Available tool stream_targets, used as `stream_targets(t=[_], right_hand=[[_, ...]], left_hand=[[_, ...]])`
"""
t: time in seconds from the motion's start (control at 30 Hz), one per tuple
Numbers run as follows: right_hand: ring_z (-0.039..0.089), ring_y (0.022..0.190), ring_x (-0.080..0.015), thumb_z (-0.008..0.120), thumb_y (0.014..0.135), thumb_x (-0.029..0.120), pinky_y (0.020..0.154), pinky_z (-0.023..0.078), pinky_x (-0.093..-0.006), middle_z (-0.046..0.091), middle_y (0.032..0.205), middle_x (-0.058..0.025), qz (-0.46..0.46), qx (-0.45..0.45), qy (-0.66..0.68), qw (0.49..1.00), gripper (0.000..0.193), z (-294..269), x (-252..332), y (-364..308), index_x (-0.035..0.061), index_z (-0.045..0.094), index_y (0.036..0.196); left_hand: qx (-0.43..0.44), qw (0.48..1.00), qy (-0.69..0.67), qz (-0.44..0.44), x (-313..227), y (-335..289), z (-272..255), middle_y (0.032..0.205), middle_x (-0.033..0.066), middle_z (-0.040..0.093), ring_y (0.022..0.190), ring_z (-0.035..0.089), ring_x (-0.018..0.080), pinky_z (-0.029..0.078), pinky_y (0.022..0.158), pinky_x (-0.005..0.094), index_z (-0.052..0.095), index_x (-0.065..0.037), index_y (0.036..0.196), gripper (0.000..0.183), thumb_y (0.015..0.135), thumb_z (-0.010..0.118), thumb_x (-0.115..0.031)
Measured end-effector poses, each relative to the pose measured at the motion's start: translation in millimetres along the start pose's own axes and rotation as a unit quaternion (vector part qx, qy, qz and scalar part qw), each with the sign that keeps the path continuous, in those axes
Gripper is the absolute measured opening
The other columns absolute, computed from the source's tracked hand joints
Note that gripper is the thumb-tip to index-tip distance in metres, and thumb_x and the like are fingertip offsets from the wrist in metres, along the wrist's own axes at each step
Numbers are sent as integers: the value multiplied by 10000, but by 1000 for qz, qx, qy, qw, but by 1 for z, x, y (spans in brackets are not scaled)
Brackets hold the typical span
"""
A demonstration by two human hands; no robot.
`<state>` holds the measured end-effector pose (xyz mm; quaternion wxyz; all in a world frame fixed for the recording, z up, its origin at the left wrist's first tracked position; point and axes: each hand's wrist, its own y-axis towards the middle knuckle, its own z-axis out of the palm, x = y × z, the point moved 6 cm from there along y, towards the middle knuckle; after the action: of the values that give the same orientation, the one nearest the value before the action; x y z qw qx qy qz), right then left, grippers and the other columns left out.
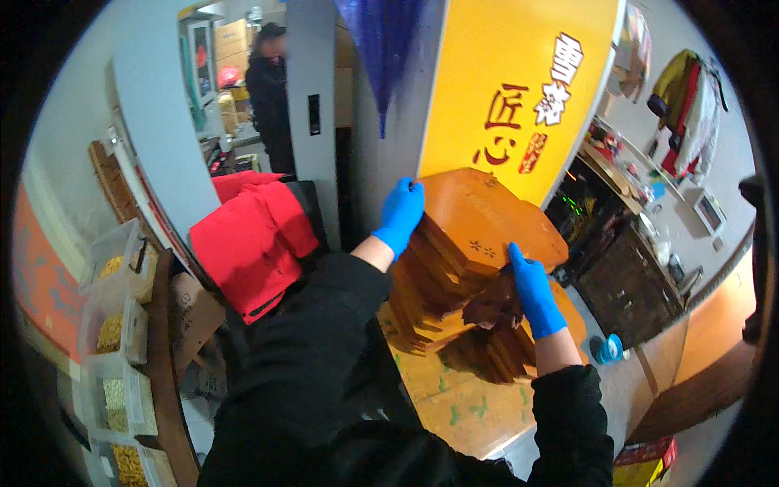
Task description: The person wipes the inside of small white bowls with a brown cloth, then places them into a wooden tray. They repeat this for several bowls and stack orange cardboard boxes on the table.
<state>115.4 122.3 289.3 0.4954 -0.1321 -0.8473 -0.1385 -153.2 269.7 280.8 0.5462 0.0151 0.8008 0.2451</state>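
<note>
A stack of glossy orange-brown wooden pieces with angled corners (438, 284) rises in front of me. On the top wooden piece (479, 217), small dark flower-like marks show. My left hand (401, 215), in a blue glove, has its fingers closed over that piece's far left corner. My right hand (535, 294), also gloved in blue, is at its near right side, closed on a crumpled dark brown cloth (492, 307) that hangs against the stack. The fingers' undersides are hidden. Below lies a yellowish wooden surface (462, 410) with green marks.
A yellow-fronted cabinet (487, 73) stands right behind the stack. Red cloth (256, 243) drapes over something at left. Clear plastic bins (122, 333) of dry food line the left wall. A person (269, 89) stands beyond the doorway. A dark cabinet (629, 280) is at right.
</note>
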Motion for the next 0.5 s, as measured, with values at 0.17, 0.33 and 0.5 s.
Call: stream_targets(t=[0.17,0.33,0.5], right_hand=[[542,592,-184,507,830,533,570,438,-327,578,627,-108,0,17,-59,998,626,3,22,-9,-61,579,646],[564,539,-181,415,896,480,538,441,-266,602,617,-98,63,165,60,983,555,-9,-37,-76,-4,614,712],[597,576,-205,485,888,348,508,475,-303,626,705,-121,216,84,107,967,403,-94,-241,-154,-23,640,869]], left_hand=[[93,994,-60,-21,5,5,7,1073,249,557,995,518,412,427,840,456,558,-19,1054,426,868,392,-365],[32,958,-282,-45,56,-57,-39,1219,107,505,1136,453,203,344,973,317,474,9,1217,443,911,460,-311],[142,903,-276,-295,212,-269,-127,1197,117,515,1151,447,209,328,987,306,455,-14,1245,381,909,452,-193]])
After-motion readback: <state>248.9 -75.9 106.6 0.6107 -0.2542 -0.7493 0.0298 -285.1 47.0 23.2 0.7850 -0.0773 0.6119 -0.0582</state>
